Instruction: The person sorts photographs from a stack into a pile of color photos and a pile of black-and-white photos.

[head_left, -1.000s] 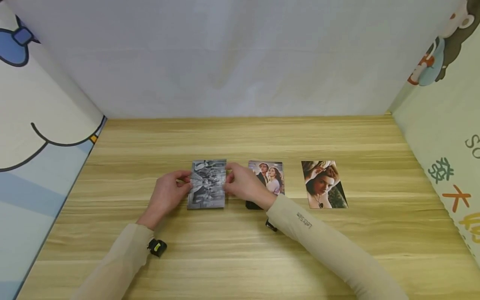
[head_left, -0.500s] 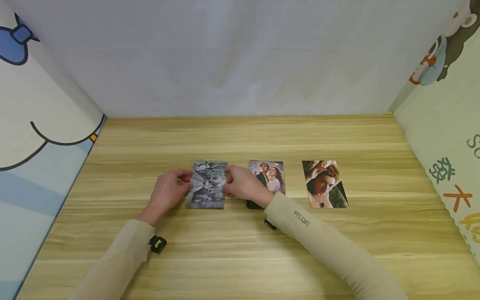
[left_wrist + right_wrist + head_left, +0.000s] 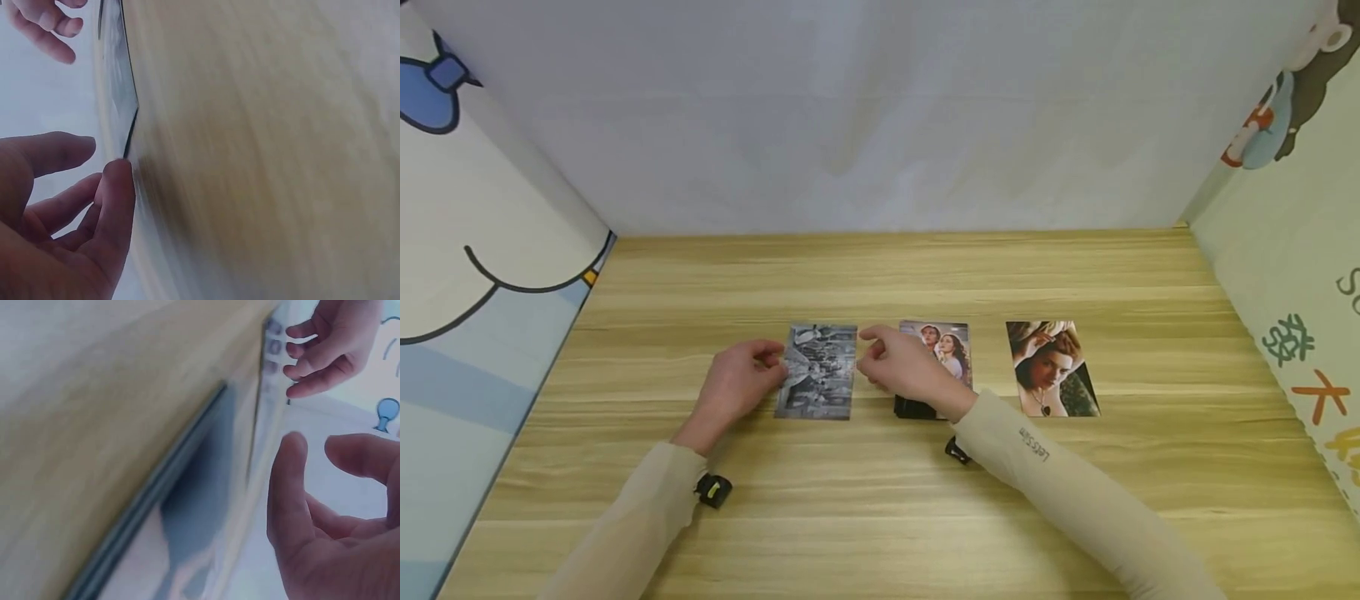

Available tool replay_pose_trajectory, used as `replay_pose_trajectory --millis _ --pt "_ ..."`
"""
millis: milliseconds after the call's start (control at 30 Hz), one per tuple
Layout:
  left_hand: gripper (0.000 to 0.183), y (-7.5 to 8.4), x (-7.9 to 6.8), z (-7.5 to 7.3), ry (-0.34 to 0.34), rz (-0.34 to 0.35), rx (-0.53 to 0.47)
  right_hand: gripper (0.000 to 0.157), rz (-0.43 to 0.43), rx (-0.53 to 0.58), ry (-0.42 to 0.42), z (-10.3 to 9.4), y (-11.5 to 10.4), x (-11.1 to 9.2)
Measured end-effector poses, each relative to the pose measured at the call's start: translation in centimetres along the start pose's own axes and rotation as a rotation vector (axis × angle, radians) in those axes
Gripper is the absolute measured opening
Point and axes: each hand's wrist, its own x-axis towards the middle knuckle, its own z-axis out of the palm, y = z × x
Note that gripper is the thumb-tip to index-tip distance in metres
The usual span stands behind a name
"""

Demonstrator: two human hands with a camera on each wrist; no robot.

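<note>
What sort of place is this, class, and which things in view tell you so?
Probably a small walled-in tabletop workspace, judging by the pale wood-grain table, the plain whitish sheet-like backdrop rising behind it, and the white-and-blue cartoon-printed panel along its left side.

The bench point(image 3: 850, 517) has a yellowish wood-grain top, its streaks running from side to side. Three things lie on it in a row, well apart: at the left in the head view, a grey print point(image 3: 817, 372); in the middle, a partly hidden stack point(image 3: 953, 357) topped by a couple's picture; at the right, a colour portrait point(image 3: 1052, 369).
</note>
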Motion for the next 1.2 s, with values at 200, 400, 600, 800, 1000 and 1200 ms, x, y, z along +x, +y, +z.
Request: replay_pose_trajectory --millis 200,400,600,800,1000,1200 --pt "0.041 0.9 -0.5 0.2 0.034 0.037 -0.057 0.049 -0.046 -0.024 0.081 -1.8 0.4 -1.9" --pt "0.039 2.8 -1.0 0.8 0.046 0.116 -0.12 0.047 -0.053 0.05 0.129 -3.2 0.7 -3.6" --pt "0.037 4.6 -1.5 1.6 0.025 0.187 -0.151 0.045 -0.057 0.079 0.149 -4.0 1.7 -4.9" --pt "0.037 6.2 -1.6 2.5 0.004 0.226 -0.169 0.043 -0.051 0.037 0.203 -5.2 2.6 -6.0" --pt "0.037 7.3 -1.2 3.5 -0.004 0.243 -0.178 0.043 -0.025 -0.016 0.255 -6.2 3.6 -6.7" --pt "0.037 8.1 -0.9 4.4 -0.002 0.248 -0.189 0.043 0.005 -0.039 0.269 -6.7 4.6 -7.1"
